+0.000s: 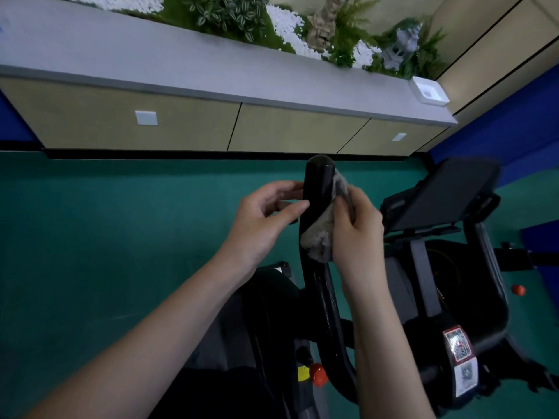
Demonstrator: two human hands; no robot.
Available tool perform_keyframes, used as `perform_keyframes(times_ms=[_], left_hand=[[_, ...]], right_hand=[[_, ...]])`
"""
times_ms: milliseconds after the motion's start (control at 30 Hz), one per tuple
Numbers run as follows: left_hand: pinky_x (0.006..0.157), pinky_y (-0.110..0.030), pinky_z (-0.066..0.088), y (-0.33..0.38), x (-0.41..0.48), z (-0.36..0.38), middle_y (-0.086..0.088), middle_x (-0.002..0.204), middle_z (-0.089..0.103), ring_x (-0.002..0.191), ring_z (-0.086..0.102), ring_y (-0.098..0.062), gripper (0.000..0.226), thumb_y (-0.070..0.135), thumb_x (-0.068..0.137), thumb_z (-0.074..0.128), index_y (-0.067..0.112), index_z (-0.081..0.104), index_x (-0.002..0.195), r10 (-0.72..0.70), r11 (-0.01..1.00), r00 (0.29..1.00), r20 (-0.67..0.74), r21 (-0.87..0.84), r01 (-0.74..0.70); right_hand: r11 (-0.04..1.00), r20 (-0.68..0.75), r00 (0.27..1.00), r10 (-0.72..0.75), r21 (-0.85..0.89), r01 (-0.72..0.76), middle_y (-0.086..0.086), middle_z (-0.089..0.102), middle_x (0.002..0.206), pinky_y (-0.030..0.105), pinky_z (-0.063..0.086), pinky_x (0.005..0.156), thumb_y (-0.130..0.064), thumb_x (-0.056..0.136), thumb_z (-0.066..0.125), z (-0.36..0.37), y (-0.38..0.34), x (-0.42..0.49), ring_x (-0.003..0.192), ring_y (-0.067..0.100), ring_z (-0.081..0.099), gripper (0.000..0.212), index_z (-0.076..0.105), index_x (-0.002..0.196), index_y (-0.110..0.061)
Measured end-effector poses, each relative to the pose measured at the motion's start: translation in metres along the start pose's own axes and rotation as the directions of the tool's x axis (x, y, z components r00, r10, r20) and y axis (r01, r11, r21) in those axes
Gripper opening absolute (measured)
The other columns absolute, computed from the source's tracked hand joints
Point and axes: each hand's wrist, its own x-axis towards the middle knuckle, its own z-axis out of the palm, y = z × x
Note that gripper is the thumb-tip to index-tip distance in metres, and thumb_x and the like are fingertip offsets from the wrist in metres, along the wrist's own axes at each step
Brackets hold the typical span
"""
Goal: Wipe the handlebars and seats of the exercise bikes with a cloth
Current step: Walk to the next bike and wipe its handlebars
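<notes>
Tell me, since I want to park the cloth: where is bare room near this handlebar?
The grey ledge is bare between the planter and its front lip, left of the white tray. The green floor left of the handlebar is open up to the cabinets. Right of the handlebar is crowded: console and bike frame.

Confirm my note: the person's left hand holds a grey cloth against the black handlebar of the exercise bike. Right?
Wrong hand. The right hand holds the grey cloth against the black handlebar of the exercise bike; the left hand only touches the bar's other side with its fingertips. The head view shows this.
</notes>
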Motion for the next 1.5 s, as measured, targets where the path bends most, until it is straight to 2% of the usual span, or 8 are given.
perform_keyframes(times_ms=[133,500,700,833,967,1133,1267,1500], left_hand=[[0.076,-0.021,0.053,0.0,0.001,-0.001,0.002,0.097,0.07,0.085,0.063,-0.01,0.022,0.003,0.084,0.065,0.016,0.066,0.102,-0.004,1.0,1.0,0.011,0.003,0.004],[0.076,-0.022,0.051,-0.003,0.004,-0.002,0.001,0.094,0.07,0.085,0.063,-0.007,0.022,0.003,0.085,0.064,0.014,0.066,0.103,-0.024,1.0,0.999,0.034,-0.001,0.024],[0.073,-0.019,0.053,-0.013,-0.012,-0.001,0.0,0.095,0.071,0.087,0.065,-0.006,0.02,0.007,0.087,0.063,0.015,0.067,0.105,-0.04,0.999,0.998,-0.05,0.004,0.04],[0.079,-0.023,0.052,-0.027,-0.028,0.0,0.007,0.098,0.072,0.093,0.066,-0.017,0.019,0.018,0.087,0.066,0.023,0.067,0.106,-0.092,0.996,0.991,-0.095,0.002,0.092],[0.079,-0.02,0.052,-0.034,-0.039,0.008,0.013,0.091,0.072,0.086,0.065,-0.006,0.013,0.02,0.085,0.068,0.03,0.068,0.095,-0.102,0.995,0.987,-0.124,-0.017,0.101],[0.071,-0.014,0.048,-0.037,-0.043,0.017,0.011,0.087,0.069,0.078,0.061,-0.004,0.013,0.016,0.083,0.07,0.027,0.068,0.088,-0.081,0.992,0.98,-0.184,-0.112,0.061],[0.076,-0.013,0.048,-0.036,-0.047,0.018,0.007,0.094,0.07,0.083,0.062,-0.008,0.014,0.016,0.083,0.07,0.027,0.069,0.092,-0.079,0.987,0.984,-0.159,-0.149,0.055],[0.082,-0.019,0.049,-0.042,-0.051,0.024,0.003,0.1,0.069,0.088,0.064,-0.011,0.018,0.018,0.082,0.071,0.023,0.068,0.099,-0.125,0.98,0.973,-0.192,-0.18,0.09]], right_hand=[[0.997,-0.097,0.994,-0.058,-0.065,0.052,-0.011,0.06,0.071,0.008,0.037,0.054,-0.006,0.096,0.047,0.003,-0.003,0.0,0.06,-0.007,0.053,0.021,0.067,0.102,-0.009],[0.961,-0.291,0.919,-0.267,-0.15,0.231,0.002,0.067,0.1,0.012,0.047,0.082,-0.003,0.091,0.06,0.003,0.006,-0.03,0.093,0.004,0.062,0.021,0.068,0.11,-0.004],[0.931,-0.183,0.916,-0.356,-0.156,0.331,0.007,0.065,0.091,0.006,0.043,0.076,0.002,0.086,0.065,-0.01,0.017,-0.043,0.083,0.002,0.058,0.018,0.071,0.101,-0.003],[0.766,-0.184,0.744,-0.642,-0.149,0.625,0.011,0.067,0.095,0.018,0.046,0.08,0.009,0.087,0.06,-0.022,-0.003,-0.015,0.087,0.016,0.062,0.017,0.07,0.1,0.004],[0.511,0.195,0.546,-0.815,-0.206,0.835,0.011,0.069,0.097,0.024,0.046,0.082,0.01,0.087,0.056,-0.023,-0.024,0.021,0.091,0.026,0.063,0.021,0.07,0.1,0.001],[0.39,0.602,0.373,-0.706,-0.11,0.914,0.007,0.07,0.093,0.028,0.049,0.082,0.011,0.086,0.058,-0.031,-0.028,0.033,0.092,0.024,0.065,0.02,0.072,0.095,-0.001],[0.369,0.669,0.289,-0.685,-0.024,0.929,-0.004,0.066,0.096,0.02,0.047,0.087,0.006,0.089,0.058,-0.034,-0.047,0.043,0.093,0.011,0.061,0.022,0.07,0.104,-0.005],[0.152,0.876,0.14,-0.461,-0.077,0.985,0.014,0.069,0.085,0.046,0.05,0.073,-0.005,0.091,0.058,-0.023,-0.048,0.042,0.085,0.034,0.063,0.014,0.069,0.099,0.0]])
